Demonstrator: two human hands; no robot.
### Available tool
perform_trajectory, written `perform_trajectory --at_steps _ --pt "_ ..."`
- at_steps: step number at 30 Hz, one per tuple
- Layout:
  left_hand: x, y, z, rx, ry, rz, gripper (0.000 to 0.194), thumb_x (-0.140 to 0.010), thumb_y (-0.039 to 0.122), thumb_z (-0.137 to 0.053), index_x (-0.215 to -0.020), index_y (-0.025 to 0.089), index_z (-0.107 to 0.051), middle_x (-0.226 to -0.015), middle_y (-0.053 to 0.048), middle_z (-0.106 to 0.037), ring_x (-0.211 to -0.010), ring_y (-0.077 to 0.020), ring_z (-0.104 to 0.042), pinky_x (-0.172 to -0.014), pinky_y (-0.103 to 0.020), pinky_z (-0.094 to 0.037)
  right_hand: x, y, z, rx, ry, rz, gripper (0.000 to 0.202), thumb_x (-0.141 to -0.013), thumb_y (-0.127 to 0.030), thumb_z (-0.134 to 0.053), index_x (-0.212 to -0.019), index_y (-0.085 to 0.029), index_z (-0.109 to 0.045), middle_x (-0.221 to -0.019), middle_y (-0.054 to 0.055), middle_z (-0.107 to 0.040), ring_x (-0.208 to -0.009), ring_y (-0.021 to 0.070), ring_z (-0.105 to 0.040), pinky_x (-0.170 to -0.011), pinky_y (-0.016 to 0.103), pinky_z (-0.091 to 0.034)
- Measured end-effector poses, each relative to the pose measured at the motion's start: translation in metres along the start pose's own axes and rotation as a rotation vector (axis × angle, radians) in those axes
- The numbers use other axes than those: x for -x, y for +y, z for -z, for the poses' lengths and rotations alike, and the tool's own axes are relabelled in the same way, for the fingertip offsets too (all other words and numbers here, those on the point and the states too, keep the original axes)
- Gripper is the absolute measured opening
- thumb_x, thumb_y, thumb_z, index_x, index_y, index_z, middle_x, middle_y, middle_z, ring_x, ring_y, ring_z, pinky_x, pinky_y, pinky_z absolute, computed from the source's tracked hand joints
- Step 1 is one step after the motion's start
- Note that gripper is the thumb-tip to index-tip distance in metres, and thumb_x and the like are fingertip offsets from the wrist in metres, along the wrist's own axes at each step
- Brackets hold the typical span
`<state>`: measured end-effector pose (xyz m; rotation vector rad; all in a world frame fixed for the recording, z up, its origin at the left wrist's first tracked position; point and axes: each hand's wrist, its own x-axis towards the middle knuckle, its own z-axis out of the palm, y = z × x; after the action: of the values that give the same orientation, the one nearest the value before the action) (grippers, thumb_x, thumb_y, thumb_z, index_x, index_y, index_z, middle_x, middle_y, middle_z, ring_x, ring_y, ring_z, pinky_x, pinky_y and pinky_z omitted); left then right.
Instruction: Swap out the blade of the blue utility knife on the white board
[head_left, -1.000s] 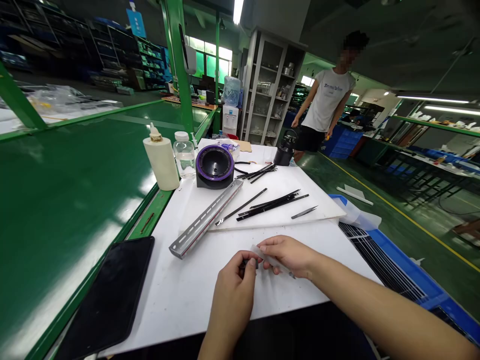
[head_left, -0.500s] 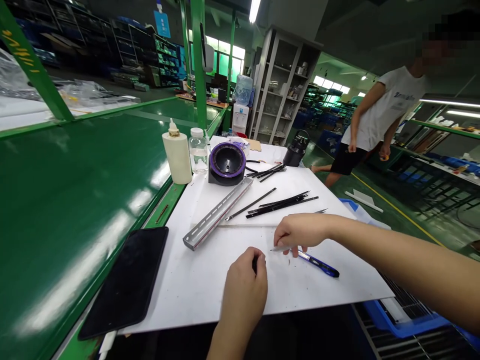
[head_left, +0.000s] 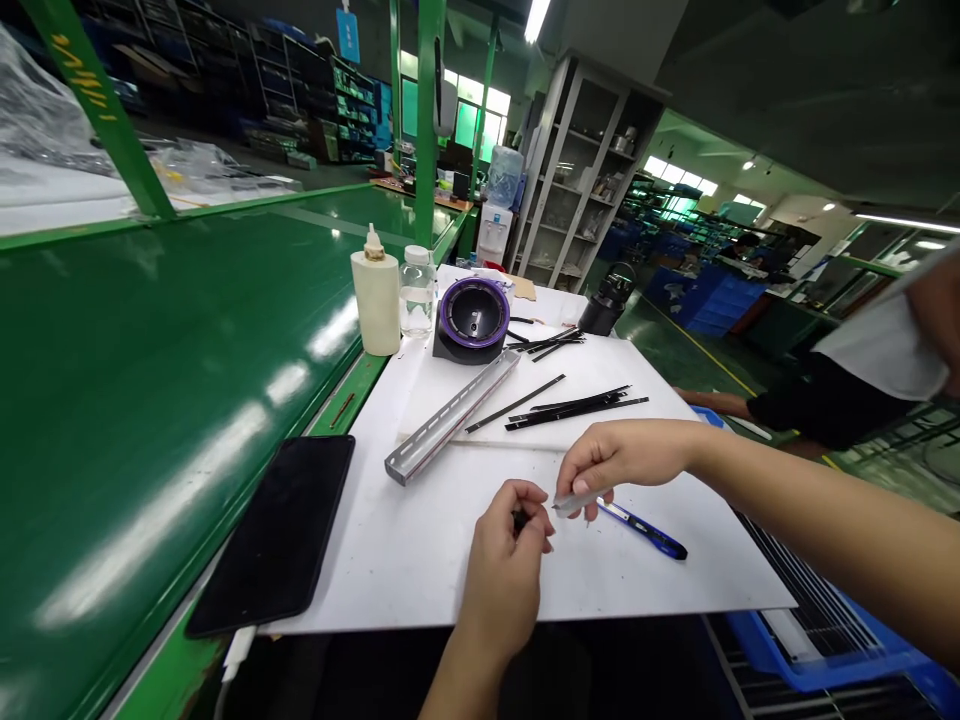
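My left hand (head_left: 504,565) is over the white board (head_left: 420,560), its fingertips pinched on a small black piece (head_left: 519,519). My right hand (head_left: 611,458) is just to its right and pinches a thin grey blade-like strip (head_left: 576,501) by one end. A blue utility knife (head_left: 643,530) lies on the board right beside my right hand. Farther back lie loose black strips (head_left: 574,407) and a perforated metal rail (head_left: 450,417).
A black phone (head_left: 277,530) with a cable lies at the board's left edge on the green bench (head_left: 150,380). Behind stand a cream squeeze bottle (head_left: 376,296), a clear bottle (head_left: 417,292), a purple-rimmed round device (head_left: 473,316) and a black flask (head_left: 609,298). A person (head_left: 862,370) stands at the right; blue crates (head_left: 817,640) sit below.
My right hand took the grey strip off to the right, then came back toward my left hand. The blue knife now lies on the board. The other person has walked closer, to the right edge.
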<state>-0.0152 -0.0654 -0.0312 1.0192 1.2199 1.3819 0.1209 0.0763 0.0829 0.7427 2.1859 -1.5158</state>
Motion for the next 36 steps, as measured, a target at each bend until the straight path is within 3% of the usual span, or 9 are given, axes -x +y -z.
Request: perform_trajectory --at_steps 4,8,14,19,22,27,31,36 --pt "0.007 0.002 -0.002 -0.161 0.052 -0.132 0.012 -0.084 0.032 -0.055 -0.088 0.022 -0.054 -0.066 0.004 -0.053 -0.063 -0.0128 -0.049 -0.061 -0.025 -0.040 0.000 -0.004 -0.003 -0.035 -0.014 0.021 0.025 -0.090 -0.033 -0.057 -0.104 -0.017 -0.069 -0.090 0.006 -0.072 -0.085 0.0204 -0.069 -0.073 0.030 -0.049" --pt "0.007 0.003 -0.007 -0.237 0.128 -0.092 0.025 -0.080 0.044 -0.062 -0.076 0.022 -0.053 -0.058 0.005 -0.051 -0.055 -0.0112 -0.047 -0.054 -0.024 -0.038 -0.002 -0.006 -0.004 -0.098 -0.045 0.039 0.023 -0.090 -0.033 -0.057 -0.103 -0.017 -0.068 -0.087 0.004 -0.070 -0.085 0.0202 -0.067 -0.080 0.034 -0.049" --pt "0.005 0.002 -0.008 -0.214 0.164 -0.072 0.019 -0.081 0.039 -0.062 -0.077 0.021 -0.057 -0.055 0.006 -0.049 -0.052 -0.0102 -0.045 -0.054 -0.024 -0.039 -0.009 -0.004 -0.009 -0.086 -0.035 0.051 0.018 -0.090 -0.030 -0.058 -0.099 -0.017 -0.066 -0.087 0.004 -0.070 -0.086 0.0200 -0.067 -0.079 0.034 -0.050" --pt "0.004 0.008 -0.004 -0.084 0.246 -0.012 0.020 -0.077 0.037 -0.065 -0.072 0.020 -0.057 -0.053 0.006 -0.045 -0.052 -0.0098 -0.042 -0.053 -0.023 -0.037 -0.001 -0.005 -0.014 -0.070 0.050 0.044 0.022 -0.087 -0.031 -0.061 -0.104 -0.017 -0.064 -0.095 0.006 -0.069 -0.084 0.0195 -0.066 -0.077 0.034 -0.050" --pt "0.001 0.007 -0.001 0.051 0.309 0.035 0.024 -0.073 0.040 -0.068 -0.072 0.019 -0.057 -0.054 0.006 -0.042 -0.051 -0.0094 -0.041 -0.051 -0.023 -0.037 0.010 -0.001 -0.015 -0.115 0.174 0.066 0.026 -0.079 -0.028 -0.071 -0.103 -0.019 -0.067 -0.094 0.005 -0.070 -0.084 0.0200 -0.064 -0.073 0.032 -0.050" --pt "-0.001 0.005 -0.001 0.221 0.345 0.080 0.027 -0.072 0.043 -0.070 -0.076 0.019 -0.057 -0.054 0.007 -0.043 -0.045 -0.0079 -0.041 -0.046 -0.021 -0.035 0.006 0.023 -0.039 -0.564 0.504 0.270 0.026 -0.067 -0.027 -0.083 -0.087 -0.016 -0.069 -0.075 0.004 -0.070 -0.067 0.0180 -0.061 -0.065 0.031 -0.045" --pt "0.000 0.006 -0.002 0.207 0.377 0.073 0.028 -0.072 0.044 -0.071 -0.078 0.018 -0.060 -0.052 0.008 -0.044 -0.044 -0.0076 -0.040 -0.045 -0.021 -0.035 -0.022 0.037 -0.082 -0.810 0.743 0.466 0.023 -0.075 -0.037 -0.077 -0.092 -0.025 -0.067 -0.066 -0.004 -0.060 -0.062 0.0120 -0.052 -0.065 0.028 -0.042" --pt "0.000 0.005 -0.006 0.081 0.429 0.055 0.032 -0.073 0.048 -0.069 -0.082 0.018 -0.066 -0.050 0.007 -0.044 -0.046 -0.0097 -0.042 -0.048 -0.023 -0.039 -0.046 0.033 -0.119 -1.157 0.984 0.589 0.013 -0.081 -0.031 -0.074 -0.092 -0.027 -0.067 -0.077 -0.004 -0.057 -0.072 0.0105 -0.051 -0.069 0.025 -0.043"
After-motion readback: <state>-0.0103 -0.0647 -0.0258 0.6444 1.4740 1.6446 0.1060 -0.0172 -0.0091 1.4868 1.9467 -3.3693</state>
